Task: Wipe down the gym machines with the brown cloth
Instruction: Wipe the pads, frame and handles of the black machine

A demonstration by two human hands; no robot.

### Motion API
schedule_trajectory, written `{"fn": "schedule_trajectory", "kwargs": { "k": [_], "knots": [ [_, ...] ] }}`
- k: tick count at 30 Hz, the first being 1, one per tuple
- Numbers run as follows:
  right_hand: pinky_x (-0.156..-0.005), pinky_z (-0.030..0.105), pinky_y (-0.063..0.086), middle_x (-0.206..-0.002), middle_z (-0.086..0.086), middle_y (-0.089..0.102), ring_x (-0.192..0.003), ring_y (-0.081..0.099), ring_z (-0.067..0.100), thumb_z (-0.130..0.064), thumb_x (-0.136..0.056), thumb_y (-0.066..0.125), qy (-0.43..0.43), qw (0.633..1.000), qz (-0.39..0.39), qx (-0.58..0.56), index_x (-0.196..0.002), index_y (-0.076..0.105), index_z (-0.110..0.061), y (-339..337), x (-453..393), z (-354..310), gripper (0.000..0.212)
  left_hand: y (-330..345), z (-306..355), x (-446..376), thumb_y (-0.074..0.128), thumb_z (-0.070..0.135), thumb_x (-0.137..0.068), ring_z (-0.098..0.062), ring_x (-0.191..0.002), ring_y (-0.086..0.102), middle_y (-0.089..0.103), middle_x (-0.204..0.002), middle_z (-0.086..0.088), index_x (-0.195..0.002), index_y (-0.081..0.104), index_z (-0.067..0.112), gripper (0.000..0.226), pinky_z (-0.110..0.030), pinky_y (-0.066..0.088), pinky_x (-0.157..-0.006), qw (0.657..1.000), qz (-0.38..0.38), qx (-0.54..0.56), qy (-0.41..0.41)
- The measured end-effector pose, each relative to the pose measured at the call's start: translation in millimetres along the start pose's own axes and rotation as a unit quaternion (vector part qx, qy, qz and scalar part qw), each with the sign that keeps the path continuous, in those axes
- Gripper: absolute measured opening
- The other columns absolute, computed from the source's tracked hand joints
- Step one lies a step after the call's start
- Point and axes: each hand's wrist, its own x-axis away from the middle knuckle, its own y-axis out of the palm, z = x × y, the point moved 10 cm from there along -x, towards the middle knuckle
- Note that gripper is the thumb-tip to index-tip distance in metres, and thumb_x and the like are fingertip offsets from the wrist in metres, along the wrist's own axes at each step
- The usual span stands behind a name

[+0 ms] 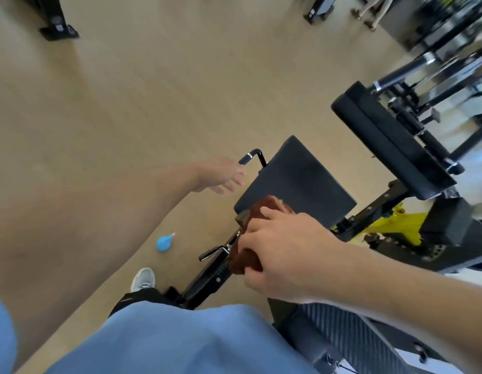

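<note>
My right hand (pixel 283 252) grips the bunched brown cloth (pixel 264 209) at the near edge of the black padded seat (pixel 296 182) of a gym machine. Part of the cloth hangs below my fingers beside the black seat post (pixel 207 282). My left hand (pixel 223 175) hovers out over the floor with relaxed fingers and holds nothing, just left of the seat and close to a black handle (pixel 252 156).
A black back pad (pixel 388 139) stands to the right with yellow frame parts (pixel 396 225) below it. A small blue bulb-shaped object (pixel 164 242) lies on the tan floor. More machines stand at the top left and top right, where a person's legs show.
</note>
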Motion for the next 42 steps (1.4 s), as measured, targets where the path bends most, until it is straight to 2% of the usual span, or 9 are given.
{"fn": "schedule_trajectory", "kwargs": {
  "k": [5,7,9,14,22,30,34,38,42],
  "knots": [
    [-0.108,0.063,0.033,-0.138,0.013,0.053,-0.148,0.019,0.053,-0.026,-0.098,0.052,0.027,0.991,0.059,0.115,-0.130,0.060,-0.015,25,20,-24,0.035,20,-5,24,0.037,0.034,-0.106,-0.018,-0.102,0.062,0.065,-0.121,-0.003,-0.136,0.055,0.016,0.039,-0.037,0.046,-0.090,1.000,0.009,0.003,0.019],
    [-0.108,0.067,0.037,-0.132,0.013,0.060,-0.145,0.029,0.055,-0.028,-0.089,0.062,0.026,0.989,0.095,0.114,-0.119,0.067,-0.017,29,28,-21,0.033,26,-10,34,0.038,0.034,-0.104,-0.019,-0.100,0.062,0.066,-0.114,-0.002,-0.132,0.059,0.015,0.040,-0.038,0.045,-0.089,0.999,0.021,0.027,0.023],
    [-0.099,0.064,0.047,-0.126,0.008,0.066,-0.140,0.042,0.052,-0.034,-0.081,0.073,0.033,0.986,0.128,0.097,-0.111,0.072,-0.022,27,40,-19,0.032,38,-19,46,0.040,0.031,-0.102,-0.021,-0.095,0.062,0.067,-0.102,0.000,-0.125,0.063,0.012,0.037,-0.041,0.045,-0.094,0.998,0.025,0.053,0.027],
    [-0.102,0.047,0.043,-0.153,-0.004,0.040,-0.153,0.015,0.036,-0.046,-0.100,0.049,0.039,0.991,0.113,0.058,-0.144,0.047,-0.033,18,37,-19,0.046,53,-51,62,0.047,0.029,-0.100,-0.022,-0.087,0.062,0.070,-0.087,0.003,-0.090,0.067,0.022,0.024,-0.044,0.047,-0.099,0.990,0.064,0.127,0.009],
    [-0.059,0.029,0.044,-0.087,-0.003,0.068,-0.080,0.064,0.019,-0.043,-0.093,0.055,0.052,0.990,-0.133,0.008,-0.100,0.071,-0.023,27,-48,8,0.026,35,-106,23,0.031,0.021,-0.108,-0.029,-0.124,0.059,0.062,-0.136,-0.008,-0.136,0.054,0.010,0.038,-0.038,0.042,-0.100,0.990,0.030,0.107,-0.086],
    [-0.110,0.041,0.039,-0.118,0.000,0.065,-0.117,0.057,0.027,-0.046,-0.086,0.067,0.071,0.939,-0.333,-0.053,-0.128,0.069,-0.026,130,-163,71,0.047,15,-129,-48,0.042,0.011,-0.106,-0.026,-0.120,0.058,0.059,-0.139,-0.010,-0.135,0.056,0.007,0.033,-0.038,0.046,-0.097,0.995,-0.041,0.029,-0.088],
    [-0.107,0.035,0.031,-0.137,0.011,0.058,-0.129,0.049,0.030,-0.034,-0.102,0.050,0.068,0.948,-0.307,-0.049,-0.134,0.062,-0.009,157,-208,93,0.042,-2,-135,-75,0.037,0.020,-0.109,-0.021,-0.113,0.054,0.058,-0.130,-0.009,-0.135,0.056,0.009,0.035,-0.037,0.041,-0.096,0.992,-0.078,0.031,-0.093],
    [-0.112,0.041,0.029,-0.148,0.014,0.049,-0.138,0.040,0.034,-0.031,-0.104,0.044,0.077,0.949,-0.300,-0.052,-0.142,0.055,-0.009,193,-251,118,0.045,-11,-150,-104,0.032,0.020,-0.110,-0.025,-0.139,0.043,0.050,-0.149,-0.006,-0.146,0.047,0.013,0.040,-0.045,0.031,-0.118,0.990,-0.096,0.001,-0.100],
    [-0.117,0.047,0.028,-0.150,0.009,0.047,-0.139,0.036,0.034,-0.029,-0.099,0.051,0.072,0.947,-0.310,-0.050,-0.142,0.057,-0.015,249,-301,144,0.045,-16,-170,-136,0.029,0.020,-0.110,-0.023,-0.137,0.046,0.052,-0.148,-0.006,-0.145,0.048,0.014,0.040,-0.040,0.032,-0.114,0.990,-0.101,0.019,-0.101]
  ]
}}
